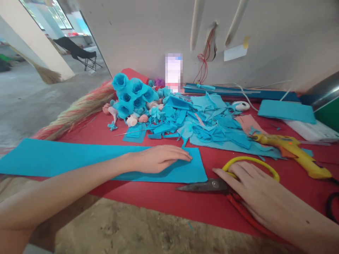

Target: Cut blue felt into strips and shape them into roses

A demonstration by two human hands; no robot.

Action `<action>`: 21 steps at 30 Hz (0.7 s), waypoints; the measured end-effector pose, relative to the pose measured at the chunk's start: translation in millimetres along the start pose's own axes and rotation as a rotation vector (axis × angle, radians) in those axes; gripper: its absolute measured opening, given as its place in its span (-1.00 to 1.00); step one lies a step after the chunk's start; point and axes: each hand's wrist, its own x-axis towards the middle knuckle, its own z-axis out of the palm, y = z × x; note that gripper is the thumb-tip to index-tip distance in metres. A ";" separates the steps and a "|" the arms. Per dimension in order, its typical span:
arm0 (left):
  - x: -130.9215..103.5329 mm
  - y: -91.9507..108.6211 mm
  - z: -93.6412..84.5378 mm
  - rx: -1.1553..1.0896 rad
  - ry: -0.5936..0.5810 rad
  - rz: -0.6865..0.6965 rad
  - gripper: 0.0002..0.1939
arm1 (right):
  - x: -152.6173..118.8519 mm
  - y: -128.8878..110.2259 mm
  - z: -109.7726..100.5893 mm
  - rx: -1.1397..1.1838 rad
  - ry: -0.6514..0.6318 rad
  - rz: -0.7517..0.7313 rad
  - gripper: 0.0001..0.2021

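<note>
My left hand lies flat, fingers stretched out, on a long folded strip of blue crepe paper near its right end. In my right hand is a pair of scissors with one yellow and one red handle loop. Its dark blades point left, look closed, and lie along the front right corner of the strip. Part of the grip is hidden under my right hand. Farther back is a bunch of blue paper flowers, beside a heap of blue paper scraps.
A yellow glue gun lies at the right. Behind it are a folded blue paper stack and a white package. A blurred-out phone screen stands against the wall. Straw brooms border the red tabletop on the left.
</note>
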 end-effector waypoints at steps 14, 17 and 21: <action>-0.8 -1.7 1.4 0.007 0.006 0.004 -0.61 | 26.3 -13.9 -6.4 0.096 0.019 0.014 -0.58; -0.5 -1.9 1.7 0.006 0.000 0.003 -0.61 | 25.7 -10.5 -7.3 0.091 0.049 -0.029 -0.63; 0.1 -1.2 1.2 -0.001 -0.001 0.002 -0.62 | 19.8 -10.0 -6.8 0.072 0.072 -0.080 -0.66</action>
